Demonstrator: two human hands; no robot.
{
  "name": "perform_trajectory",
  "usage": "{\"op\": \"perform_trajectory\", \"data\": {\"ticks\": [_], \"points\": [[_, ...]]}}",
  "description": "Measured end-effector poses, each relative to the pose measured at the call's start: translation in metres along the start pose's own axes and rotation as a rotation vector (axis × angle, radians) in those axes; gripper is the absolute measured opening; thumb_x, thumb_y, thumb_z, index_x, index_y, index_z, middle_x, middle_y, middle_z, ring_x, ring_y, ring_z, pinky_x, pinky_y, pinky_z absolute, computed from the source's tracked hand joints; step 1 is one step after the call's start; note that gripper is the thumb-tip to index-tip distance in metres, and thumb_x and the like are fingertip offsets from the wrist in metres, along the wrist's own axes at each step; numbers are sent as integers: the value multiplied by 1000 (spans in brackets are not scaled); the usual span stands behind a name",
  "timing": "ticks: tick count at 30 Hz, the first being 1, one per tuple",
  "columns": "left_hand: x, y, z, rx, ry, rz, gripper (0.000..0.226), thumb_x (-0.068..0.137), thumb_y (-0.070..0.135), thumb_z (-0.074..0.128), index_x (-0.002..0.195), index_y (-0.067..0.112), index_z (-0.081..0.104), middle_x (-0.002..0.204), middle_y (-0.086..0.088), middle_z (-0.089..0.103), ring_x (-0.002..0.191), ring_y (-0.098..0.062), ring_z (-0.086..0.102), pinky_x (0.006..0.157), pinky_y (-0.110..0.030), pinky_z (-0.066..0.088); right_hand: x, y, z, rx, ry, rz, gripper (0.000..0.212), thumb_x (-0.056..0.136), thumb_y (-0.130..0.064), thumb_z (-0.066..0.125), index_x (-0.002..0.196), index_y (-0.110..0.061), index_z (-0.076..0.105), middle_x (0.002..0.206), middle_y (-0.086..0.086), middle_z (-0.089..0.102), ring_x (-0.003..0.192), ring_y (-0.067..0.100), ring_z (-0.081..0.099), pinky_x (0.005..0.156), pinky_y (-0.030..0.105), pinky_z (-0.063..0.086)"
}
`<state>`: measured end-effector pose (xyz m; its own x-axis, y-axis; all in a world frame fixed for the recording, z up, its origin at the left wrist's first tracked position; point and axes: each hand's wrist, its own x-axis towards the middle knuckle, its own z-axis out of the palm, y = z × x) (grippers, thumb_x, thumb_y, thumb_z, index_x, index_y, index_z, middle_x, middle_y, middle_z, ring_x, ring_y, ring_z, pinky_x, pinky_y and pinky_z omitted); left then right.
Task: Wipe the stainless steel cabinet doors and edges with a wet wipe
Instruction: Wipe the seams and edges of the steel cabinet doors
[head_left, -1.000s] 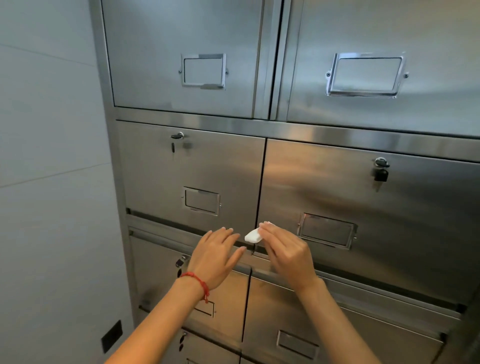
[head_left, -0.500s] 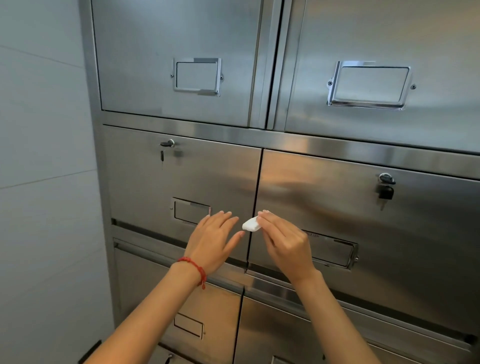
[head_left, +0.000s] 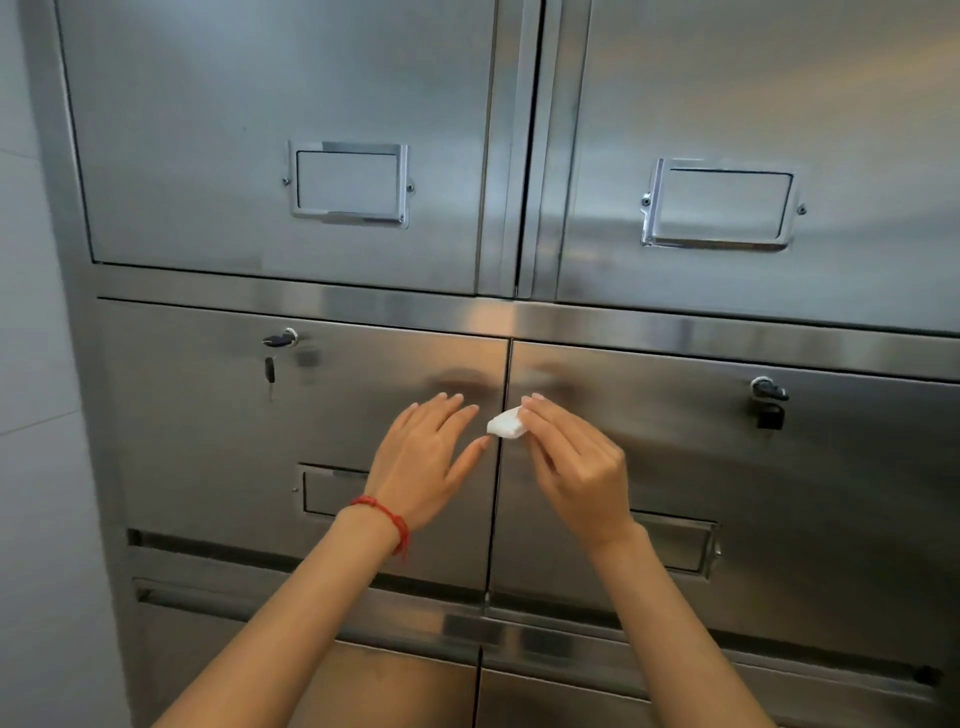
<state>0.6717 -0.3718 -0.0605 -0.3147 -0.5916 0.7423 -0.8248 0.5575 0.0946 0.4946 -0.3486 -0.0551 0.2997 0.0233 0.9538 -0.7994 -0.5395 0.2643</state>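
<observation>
big steel cabinet (head_left: 675, 78) fills view, grey wall at left. right hand (head_left: 576, 467) pinches folded wet wipe (head_left: 505, 423) at gap between two middle doors. left hand (head_left: 423, 460) flat on left door (head_left: 208, 426), fingers straight. wiping looks mid-way; most doors likely left

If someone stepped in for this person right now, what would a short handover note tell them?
Right hand: pinches the folded wet wipe at the vertical seam between the two middle doors.
Left hand: open, flat on the left middle door.
Done: cannot tell which surfaces are already wiped.
Left: probably the rest of that seam; check the other doors and edges. Mind the keys in the locks.
</observation>
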Motion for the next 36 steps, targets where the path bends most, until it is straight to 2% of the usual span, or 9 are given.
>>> {"op": "perform_trajectory", "data": {"ticks": [5,9,12,18,29,36], "points": [[34,-11,-17,-32,155,126,39,90,25,60,121,2,60,128,-18,56,123,-33,49,105,-48,36,30,3,14,-89,74,3,18,73,9,73,91,4,73,99,15,71,94,25,69,78,36,58],[55,-17,-32,-58,261,216,41,88,29,53,109,-3,66,116,-23,62,112,-37,58,96,-51,44,54,6,22,-156,130,-3,16,74,8,73,89,3,73,99,14,71,93,25,69,78,35,57],[71,-21,-40,-85,287,258,43,88,31,51,108,-4,66,116,-23,62,111,-38,58,95,-53,45,68,9,24,-221,161,-16,12,78,6,70,89,3,73,98,14,71,91,25,70,75,36,57],[98,-22,-48,-126,309,299,38,87,21,64,118,-2,61,126,-22,56,122,-36,49,101,-52,40,89,18,20,-320,170,-55,11,83,2,64,90,3,73,99,14,71,91,25,70,74,34,58],[148,-9,-67,-130,407,308,39,86,19,64,118,-4,59,125,-25,56,120,-41,50,99,-56,39,138,56,12,-357,215,-108,12,83,4,64,91,3,73,100,14,71,92,26,69,77,34,57],[175,-9,-78,-86,494,323,48,89,33,42,116,-2,61,125,-24,56,120,-39,50,98,-54,39,172,80,17,-361,262,-127,16,76,9,72,91,3,73,99,15,71,91,26,70,81,34,56]]}}
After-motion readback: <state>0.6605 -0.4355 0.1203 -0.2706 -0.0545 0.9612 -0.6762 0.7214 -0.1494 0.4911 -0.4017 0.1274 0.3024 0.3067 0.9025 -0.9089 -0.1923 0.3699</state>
